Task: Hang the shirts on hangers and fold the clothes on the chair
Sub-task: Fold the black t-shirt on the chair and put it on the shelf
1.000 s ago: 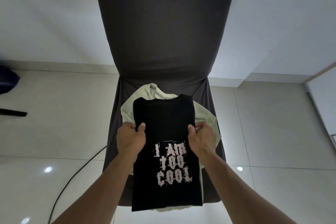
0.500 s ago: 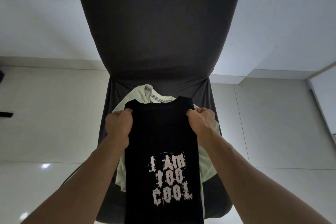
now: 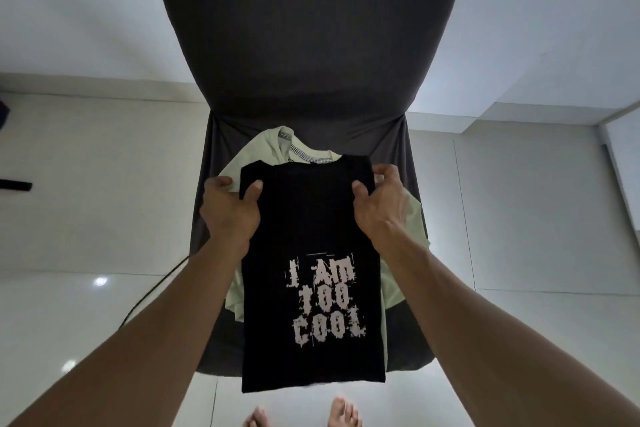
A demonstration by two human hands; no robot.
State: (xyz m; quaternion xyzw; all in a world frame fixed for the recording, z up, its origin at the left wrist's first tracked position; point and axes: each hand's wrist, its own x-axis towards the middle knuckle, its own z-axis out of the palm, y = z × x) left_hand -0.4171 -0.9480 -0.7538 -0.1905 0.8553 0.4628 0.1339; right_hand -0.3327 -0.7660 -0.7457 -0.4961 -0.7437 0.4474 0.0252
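A black T-shirt point(image 3: 311, 253), folded narrow, is pinched at its upper corners by the left hand point(image 3: 228, 208) and right hand point(image 3: 382, 204) over a pale shirt point(image 3: 405, 218) on the chair point(image 3: 311, 45); corners are best kept level for a square fold.

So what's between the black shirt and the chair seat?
In the head view, a pale green garment lies between the black shirt and the chair seat.

Black shirt point(image 3: 311, 218), pinkish-white lettering; seemingly pale-green garment point(image 3: 414, 218); dark-grey chair point(image 3: 308, 45).
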